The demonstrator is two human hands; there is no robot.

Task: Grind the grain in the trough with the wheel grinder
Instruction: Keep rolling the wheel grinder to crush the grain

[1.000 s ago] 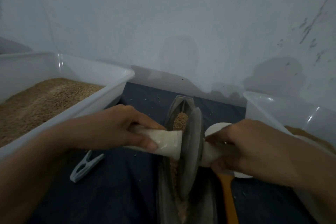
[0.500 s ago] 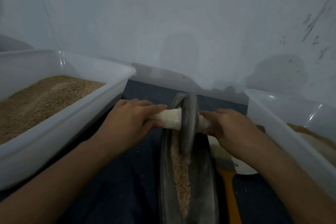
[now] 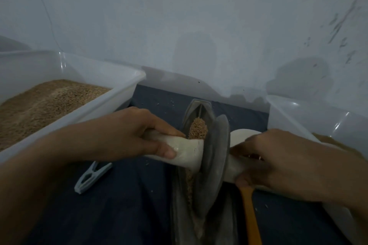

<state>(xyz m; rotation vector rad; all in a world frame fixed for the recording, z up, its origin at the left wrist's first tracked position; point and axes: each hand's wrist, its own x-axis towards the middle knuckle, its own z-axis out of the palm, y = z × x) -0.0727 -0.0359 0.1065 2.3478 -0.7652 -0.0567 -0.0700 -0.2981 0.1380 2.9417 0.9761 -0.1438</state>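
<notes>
A dark metal boat-shaped trough [image 3: 199, 108] lies lengthwise on the dark cloth, with brown grain [image 3: 197, 128] heaped at its far end and a thin line of it along the groove. The grey wheel grinder [image 3: 216, 162] stands on edge in the trough's middle, its pale wooden axle sticking out both sides. My left hand [image 3: 129, 135] grips the left handle [image 3: 188, 152]. My right hand [image 3: 278, 163] grips the right handle, which is mostly hidden under my fingers.
A white tub [image 3: 111, 93] of brown grain stands on the left. Another clear tub [image 3: 294, 117] stands on the right. A grey clothes peg [image 3: 92, 177] lies on the cloth left of the trough. An orange-handled brush [image 3: 251, 211] and a white dish [image 3: 242, 135] lie right of it.
The wheel has rolled back toward me from the trough's far end to its middle, both hands coming with it. The grain heap at the far end shows again.
</notes>
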